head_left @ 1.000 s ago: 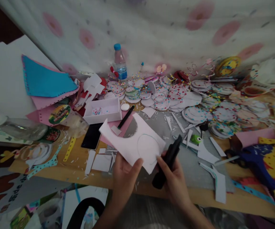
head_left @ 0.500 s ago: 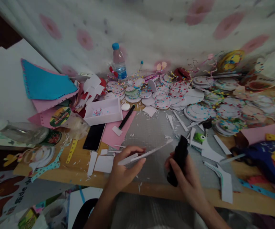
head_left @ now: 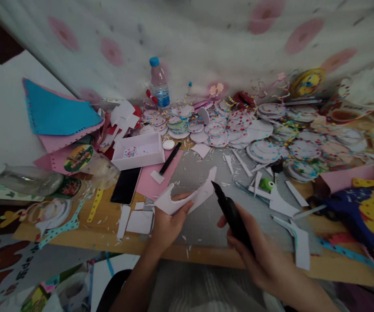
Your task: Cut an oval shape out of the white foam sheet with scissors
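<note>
Pinching a piece of white card (head_left: 203, 195) between thumb and fingers, the left hand (head_left: 166, 232) holds it tilted above the grey mat (head_left: 203, 234) on the worktop (head_left: 131, 243). The right hand (head_left: 261, 251) is wrapped around a black cutter (head_left: 234, 219), its pointed end up beside the card's far tip. The cutting looks part done: a deep curved bite is gone from the card's edge, while a fair stretch of card remains uncut. Plenty seems finished elsewhere, with round discs (head_left: 265, 151) heaped along the back, many carrying coloured dots, though others look plain. Square offcuts (head_left: 140, 222) and slivers lie around the mat, and a white box (head_left: 140, 160) near the discs holds small coloured bits. The tilt makes the card's face hard to read, so any line marked on it can't be made out. Part of the left fingers is behind the card, and the right palm hides much of the cutter's grip. Whether the blade touches the card can't be told.
</note>
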### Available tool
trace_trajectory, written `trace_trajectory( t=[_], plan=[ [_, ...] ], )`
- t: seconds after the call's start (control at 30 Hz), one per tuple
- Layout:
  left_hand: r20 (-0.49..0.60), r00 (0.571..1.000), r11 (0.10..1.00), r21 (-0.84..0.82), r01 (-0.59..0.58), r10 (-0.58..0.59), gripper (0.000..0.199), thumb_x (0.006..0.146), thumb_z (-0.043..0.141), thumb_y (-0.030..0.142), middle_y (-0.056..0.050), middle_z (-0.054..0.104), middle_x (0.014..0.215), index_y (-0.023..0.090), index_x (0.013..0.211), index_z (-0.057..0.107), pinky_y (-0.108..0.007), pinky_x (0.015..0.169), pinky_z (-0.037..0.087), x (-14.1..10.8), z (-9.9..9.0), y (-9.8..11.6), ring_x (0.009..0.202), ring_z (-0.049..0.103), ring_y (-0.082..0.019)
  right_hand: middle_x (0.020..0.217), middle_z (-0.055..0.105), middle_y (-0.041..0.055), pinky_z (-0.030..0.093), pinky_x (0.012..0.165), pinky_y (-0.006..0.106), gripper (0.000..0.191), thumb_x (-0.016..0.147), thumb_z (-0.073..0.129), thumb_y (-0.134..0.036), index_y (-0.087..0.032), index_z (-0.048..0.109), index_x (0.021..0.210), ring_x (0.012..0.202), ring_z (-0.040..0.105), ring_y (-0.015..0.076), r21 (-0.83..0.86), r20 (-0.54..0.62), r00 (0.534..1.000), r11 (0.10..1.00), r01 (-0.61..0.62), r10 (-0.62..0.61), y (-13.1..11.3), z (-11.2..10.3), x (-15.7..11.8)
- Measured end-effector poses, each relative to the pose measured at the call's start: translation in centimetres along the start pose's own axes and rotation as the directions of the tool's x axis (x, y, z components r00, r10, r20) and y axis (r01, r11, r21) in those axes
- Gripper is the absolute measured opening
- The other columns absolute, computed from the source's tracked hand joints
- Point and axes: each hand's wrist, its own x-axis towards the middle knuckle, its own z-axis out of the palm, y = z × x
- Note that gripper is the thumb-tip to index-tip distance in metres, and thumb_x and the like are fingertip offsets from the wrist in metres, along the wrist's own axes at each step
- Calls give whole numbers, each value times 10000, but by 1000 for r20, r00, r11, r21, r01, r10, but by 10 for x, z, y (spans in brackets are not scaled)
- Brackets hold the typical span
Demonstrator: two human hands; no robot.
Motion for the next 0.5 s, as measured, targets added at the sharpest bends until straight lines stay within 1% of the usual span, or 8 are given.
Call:
trace_trajectory(
  t=[0.07, 0.13, 0.2, 0.27, 0.4, 0.5],
  plan=[
    [-15, 1000, 1000, 18, -15, 15, 216, 833, 632, 317, -58, 740, 994, 212, 998, 723, -346, 873, 526, 0, 1, 0, 942, 676, -225, 1126, 599, 99, 523, 628, 249, 581, 954, 367, -219, -285, 99, 1466, 727, 642, 150, -63, 1, 1000, 998, 17, -17, -1, 1, -1],
    [-29, 999, 999, 48, -17, 19, 218, 828, 631, 332, -54, 741, 962, 215, 988, 724, -357, 862, 531, -1, 1, 0, 925, 677, -231, 1069, 646, 100, 521, 583, 247, 564, 955, 359, -222, -264, 127, 1467, 707, 667, 164, -99, -4, 1000, 995, 23, -24, -2, 2, -2],
    [-11, 1000, 996, 92, -16, 17, 218, 830, 623, 346, -49, 741, 910, 220, 974, 727, -358, 842, 537, -2, 0, 0, 900, 679, -235, 974, 691, 90, 516, 549, 254, 551, 954, 363, -226, -243, 159, 1466, 686, 687, 185, -139, 7, 1000, 990, 6, -5, -3, 3, -1],
    [26, 999, 990, 136, -39, 35, 219, 841, 608, 347, -46, 740, 882, 220, 972, 729, -344, 817, 536, -4, 0, -2, 872, 680, -231, 903, 717, 76, 515, 539, 275, 560, 954, 368, -234, -236, 158, 1473, 681, 705, 212, -192, 33, 999, 981, -10, 16, -5, 1, -1],
    [60, 994, 978, 184, -103, 94, 243, 866, 581, 330, -53, 744, 929, 207, 1020, 723, -315, 794, 515, -7, 0, -5, 847, 678, -213, 891, 733, 87, 521, 551, 330, 562, 961, 347, -252, -216, 140, 1482, 709, 722, 262, -286, 45, 999, 958, 9, 4, -11, -2, 1],
    [73, 995, 977, 197, -86, 73, 264, 867, 581, 345, -60, 747, 888, 205, 1040, 722, -321, 800, 512, -9, 0, -6, 853, 678, -222, 878, 734, 96, 499, 509, 334, 540, 957, 339, -257, -191, 178, 1468, 680, 720, 275, -333, 44, 999, 943, 17, -2, -18, -5, 3]
  ],
)
